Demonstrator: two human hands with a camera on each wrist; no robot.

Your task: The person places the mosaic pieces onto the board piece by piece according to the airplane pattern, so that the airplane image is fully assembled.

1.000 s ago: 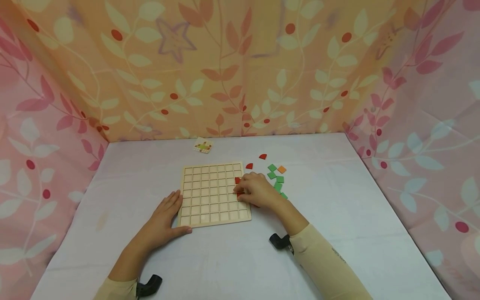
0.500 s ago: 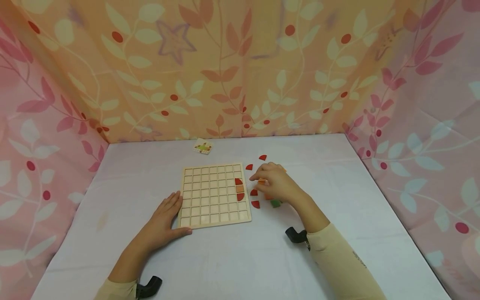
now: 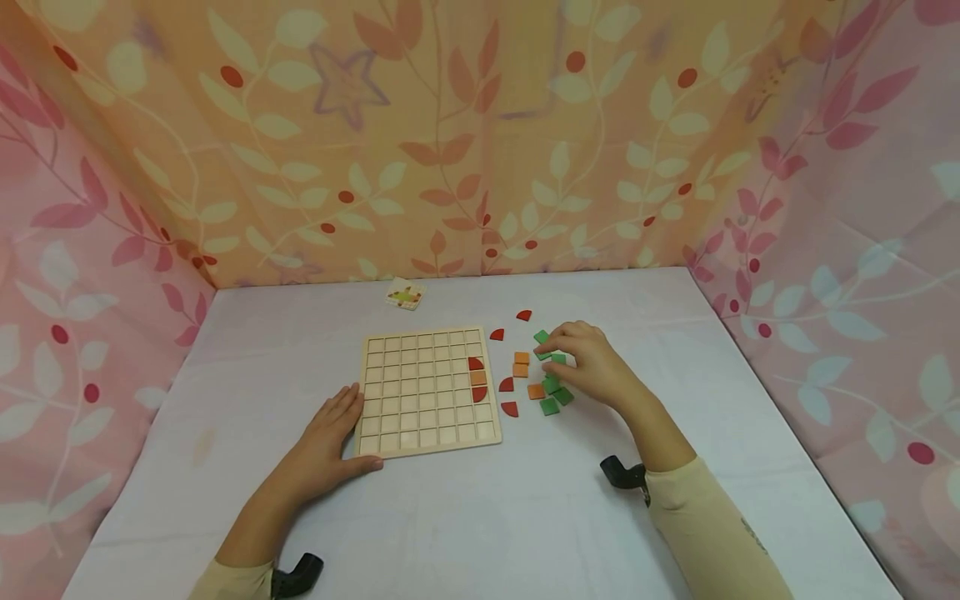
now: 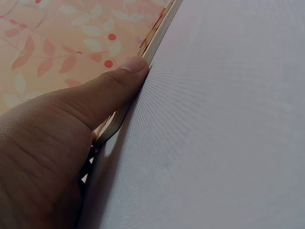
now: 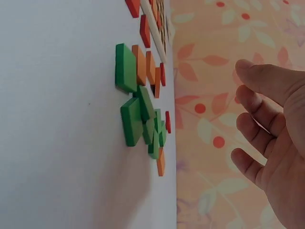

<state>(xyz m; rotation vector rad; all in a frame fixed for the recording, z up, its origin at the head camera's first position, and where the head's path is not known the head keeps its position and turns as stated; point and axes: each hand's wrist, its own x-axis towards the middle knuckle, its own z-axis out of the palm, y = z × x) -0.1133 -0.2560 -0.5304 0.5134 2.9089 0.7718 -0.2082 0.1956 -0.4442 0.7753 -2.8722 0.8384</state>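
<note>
A wooden grid board (image 3: 420,400) lies on the table. Near its right edge sit a red quarter piece (image 3: 476,364), an orange square (image 3: 478,378) and another red piece (image 3: 479,394), in a column. The left hand (image 3: 318,446) rests against the board's lower left corner, fingers along the left edge and thumb (image 4: 119,83) on the near edge. Above the green squares (image 3: 550,406) hovers the right hand (image 3: 596,371), its fingers apart and holding nothing in the right wrist view (image 5: 276,119). Loose orange squares (image 3: 521,370) lie between board and hand.
A small patterned card (image 3: 406,294) lies behind the board. Loose red pieces (image 3: 510,409) are spread along the board's right side, two of them farther back. Printed cloth walls (image 3: 480,142) stand around the back and sides of the table.
The right hand has moved off the board's right edge and out to the right over the green squares, uncovering the column of red and orange pieces. The left hand stays in place.
</note>
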